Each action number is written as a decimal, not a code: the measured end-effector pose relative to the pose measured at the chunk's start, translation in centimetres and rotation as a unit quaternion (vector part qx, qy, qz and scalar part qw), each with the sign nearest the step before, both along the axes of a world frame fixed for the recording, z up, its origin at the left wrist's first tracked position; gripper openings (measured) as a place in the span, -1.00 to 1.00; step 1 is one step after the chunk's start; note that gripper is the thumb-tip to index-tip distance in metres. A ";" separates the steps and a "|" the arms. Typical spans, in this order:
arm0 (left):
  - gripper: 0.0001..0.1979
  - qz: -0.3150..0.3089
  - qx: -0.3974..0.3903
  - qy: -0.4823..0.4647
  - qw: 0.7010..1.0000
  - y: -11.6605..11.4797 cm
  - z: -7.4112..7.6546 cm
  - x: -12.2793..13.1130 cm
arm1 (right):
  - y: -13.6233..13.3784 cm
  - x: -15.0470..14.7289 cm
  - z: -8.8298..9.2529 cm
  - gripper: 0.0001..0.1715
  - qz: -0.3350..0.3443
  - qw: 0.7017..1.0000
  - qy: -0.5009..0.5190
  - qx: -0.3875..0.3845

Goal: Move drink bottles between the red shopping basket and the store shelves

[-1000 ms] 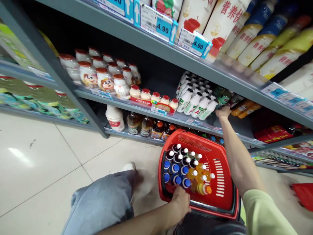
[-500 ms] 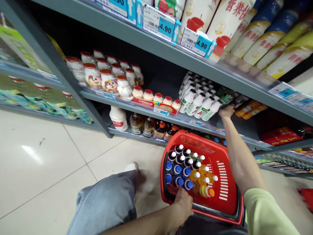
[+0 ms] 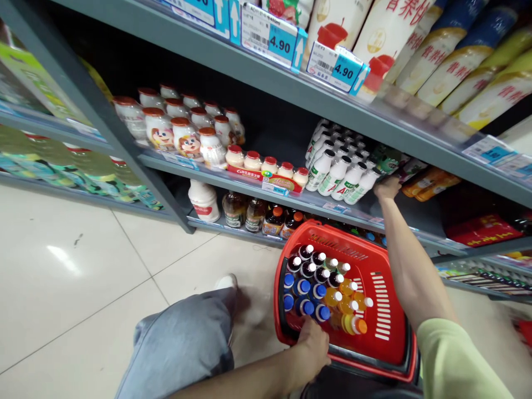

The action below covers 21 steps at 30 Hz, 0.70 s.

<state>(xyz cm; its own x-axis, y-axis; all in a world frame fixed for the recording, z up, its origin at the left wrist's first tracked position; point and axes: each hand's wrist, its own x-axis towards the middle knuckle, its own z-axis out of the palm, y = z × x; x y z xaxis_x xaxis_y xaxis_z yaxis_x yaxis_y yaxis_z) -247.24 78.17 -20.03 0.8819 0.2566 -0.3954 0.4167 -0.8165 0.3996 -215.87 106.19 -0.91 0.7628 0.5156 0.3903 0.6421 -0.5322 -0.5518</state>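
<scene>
My left hand (image 3: 312,344) is closed over the near edge of a red shopping basket (image 3: 384,354), by its black handle bar. In the basket, several small bottles stand packed together: dark ones with white caps, blue-capped ones (image 3: 306,307), orange ones (image 3: 348,287) and a yellow one with an orange cap (image 3: 356,325). On the middle shelf, my right hand (image 3: 387,188) has its fingers curled at the lower end of a green bottle (image 3: 387,162), partly in shadow. Its fingertips are mostly hidden. White dark-capped bottles (image 3: 337,172) stand just left of that hand.
Red-capped bottles (image 3: 185,138) and a pack of small milk drinks (image 3: 266,172) stand further left on the shelf (image 3: 233,180). Orange bottles (image 3: 430,184) lie right of my right hand. A shelf edge (image 3: 266,72) with price tags overhangs it. My leg (image 3: 183,338) is left of the basket.
The view has shifted slightly. Both hands stay in practically the same places, the left at the basket and the right at the green bottle.
</scene>
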 end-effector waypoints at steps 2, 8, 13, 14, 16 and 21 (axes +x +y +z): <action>-0.70 -0.010 0.023 0.025 0.999 0.2 0.5 -0.2 | -0.3 0.1 0.2 -0.76 0.019 1.000 -0.005 -0.011; -0.63 -0.045 0.025 0.052 0.997 0.7 2.1 -0.1 | -5.8 -0.2 0.0 -0.38 0.072 0.995 -0.045 0.048; -0.68 -0.041 0.019 0.042 0.998 0.9 2.8 0.2 | -15.4 -1.8 -1.7 -0.43 0.122 0.974 -0.145 0.120; -0.69 -0.043 0.021 0.043 0.998 0.9 3.0 0.1 | -17.1 -2.0 -2.7 -0.51 0.116 0.976 -0.153 0.108; -0.65 -0.044 0.029 0.044 0.998 0.9 3.2 0.1 | -20.1 -2.1 -5.3 -0.63 0.108 0.985 -0.124 0.059; -0.53 -0.046 0.035 0.041 0.998 0.9 3.1 0.2 | -23.3 -1.6 -14.5 -0.61 0.192 0.943 -0.044 -0.267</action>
